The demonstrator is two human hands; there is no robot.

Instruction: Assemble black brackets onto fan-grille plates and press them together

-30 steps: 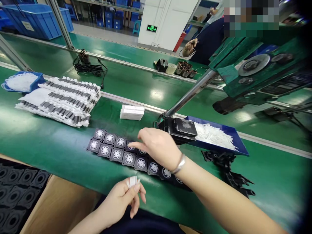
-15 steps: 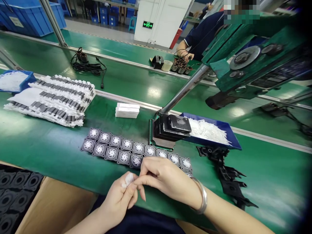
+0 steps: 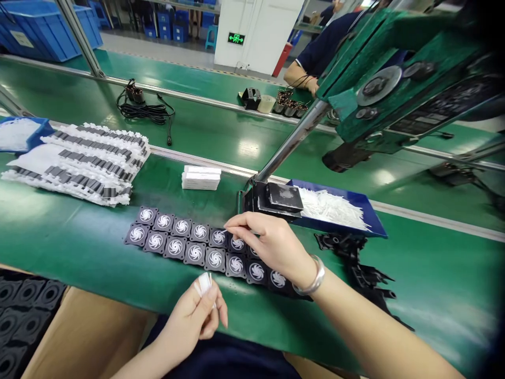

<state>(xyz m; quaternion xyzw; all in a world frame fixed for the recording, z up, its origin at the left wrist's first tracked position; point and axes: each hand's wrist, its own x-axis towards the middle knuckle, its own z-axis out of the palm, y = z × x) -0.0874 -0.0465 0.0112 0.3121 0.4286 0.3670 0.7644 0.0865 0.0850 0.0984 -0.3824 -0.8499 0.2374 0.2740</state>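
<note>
Two rows of square black fan-like parts (image 3: 175, 246) with white swirl centres lie on the green table. Over the back row, my right hand (image 3: 274, 245), with a silver bangle at the wrist, has thumb and forefinger pinched. A thin white strip (image 3: 225, 228) shows at those fingertips, near one swirl; whether it touches the part I cannot tell. My left hand (image 3: 193, 316) is closed in front of the rows, with a small bunch of white strips (image 3: 205, 282) between thumb and fingers. Several parts at the right end are partly hidden by my right hand.
A green press (image 3: 371, 100) leans in from the right, its black block (image 3: 282, 197) behind the rows. Around it are a blue tray (image 3: 374, 223) of white strips, black brackets (image 3: 357, 263), a white block stack (image 3: 201, 178) and foam-lined grey pieces (image 3: 79, 163). Across the bench, a person's arm (image 3: 300, 73) shows.
My right hand has left my left hand and moved up and forward over the back row, carrying a thin white strip. My left hand stays low with its bunch.
</note>
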